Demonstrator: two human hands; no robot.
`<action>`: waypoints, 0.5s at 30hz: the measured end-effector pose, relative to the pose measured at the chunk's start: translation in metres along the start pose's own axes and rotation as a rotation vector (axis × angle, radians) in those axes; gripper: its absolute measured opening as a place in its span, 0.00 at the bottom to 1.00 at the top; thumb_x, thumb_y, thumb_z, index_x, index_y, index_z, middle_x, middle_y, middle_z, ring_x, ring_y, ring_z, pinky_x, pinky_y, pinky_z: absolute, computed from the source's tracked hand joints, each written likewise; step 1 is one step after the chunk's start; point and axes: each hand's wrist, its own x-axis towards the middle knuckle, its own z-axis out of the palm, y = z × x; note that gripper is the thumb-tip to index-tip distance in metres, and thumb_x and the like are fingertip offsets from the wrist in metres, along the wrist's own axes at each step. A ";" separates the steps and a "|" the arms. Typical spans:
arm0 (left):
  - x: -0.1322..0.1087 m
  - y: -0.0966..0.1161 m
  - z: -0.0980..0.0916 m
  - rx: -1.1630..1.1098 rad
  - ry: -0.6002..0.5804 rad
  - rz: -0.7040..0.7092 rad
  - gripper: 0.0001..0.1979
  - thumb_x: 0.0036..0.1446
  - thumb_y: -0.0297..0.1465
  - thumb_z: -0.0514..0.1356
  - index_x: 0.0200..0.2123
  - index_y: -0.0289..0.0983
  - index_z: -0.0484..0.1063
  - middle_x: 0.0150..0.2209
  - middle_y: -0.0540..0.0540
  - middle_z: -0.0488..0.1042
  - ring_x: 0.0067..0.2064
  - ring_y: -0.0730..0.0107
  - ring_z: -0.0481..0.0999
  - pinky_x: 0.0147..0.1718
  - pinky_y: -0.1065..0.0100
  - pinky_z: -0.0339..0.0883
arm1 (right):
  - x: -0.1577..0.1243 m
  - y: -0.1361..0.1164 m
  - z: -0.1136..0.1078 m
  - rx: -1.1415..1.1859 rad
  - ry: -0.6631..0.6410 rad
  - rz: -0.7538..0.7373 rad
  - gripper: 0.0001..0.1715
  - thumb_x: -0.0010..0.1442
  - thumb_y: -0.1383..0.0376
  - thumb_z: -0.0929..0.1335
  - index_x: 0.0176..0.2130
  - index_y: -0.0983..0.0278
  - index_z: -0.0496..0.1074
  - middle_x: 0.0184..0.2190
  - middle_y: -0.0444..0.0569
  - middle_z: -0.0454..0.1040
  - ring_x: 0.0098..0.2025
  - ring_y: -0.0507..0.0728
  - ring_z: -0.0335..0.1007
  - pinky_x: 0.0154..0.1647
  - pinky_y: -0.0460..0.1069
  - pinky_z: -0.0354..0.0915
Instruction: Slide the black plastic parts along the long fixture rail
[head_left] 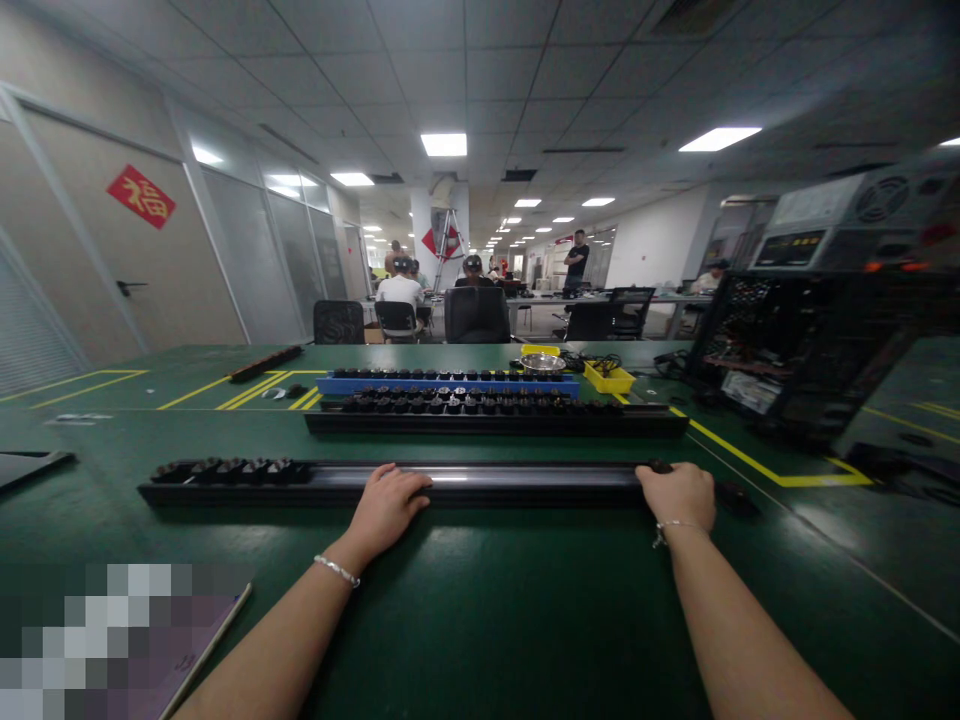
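The long black rail lies crosswise on the green table, just in front of the person. The left hand rests on the rail's middle, palm down, with relaxed fingers draped over its front edge and not closed round it. The right hand is clenched over the rail's right end, apparently gripping it. A dark bit shows at its knuckles, but whether the fingers hold it cannot be told.

Only the rail's left end carries a short row of small black pieces; from there to the right hand its channel is bare, so most of the filling seems left to do. Behind the rail, a second black rail and a blue rail look full from end to end. Beyond the rail's right end stand a yellow bin and an open computer case.
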 end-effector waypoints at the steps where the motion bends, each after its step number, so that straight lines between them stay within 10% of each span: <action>1: 0.000 0.000 0.000 -0.001 -0.004 -0.001 0.10 0.55 0.34 0.57 0.42 0.45 0.71 0.42 0.51 0.77 0.45 0.65 0.73 0.54 0.54 0.51 | 0.001 0.001 0.000 0.003 0.004 -0.003 0.27 0.45 0.52 0.64 0.39 0.69 0.72 0.40 0.62 0.67 0.39 0.65 0.68 0.39 0.57 0.65; 15: 0.000 0.000 -0.001 -0.001 -0.009 -0.001 0.10 0.55 0.34 0.56 0.42 0.45 0.71 0.43 0.50 0.76 0.45 0.65 0.72 0.53 0.55 0.52 | 0.015 0.009 -0.005 -0.008 -0.004 0.090 0.31 0.44 0.51 0.65 0.41 0.70 0.72 0.41 0.64 0.68 0.39 0.66 0.68 0.38 0.57 0.65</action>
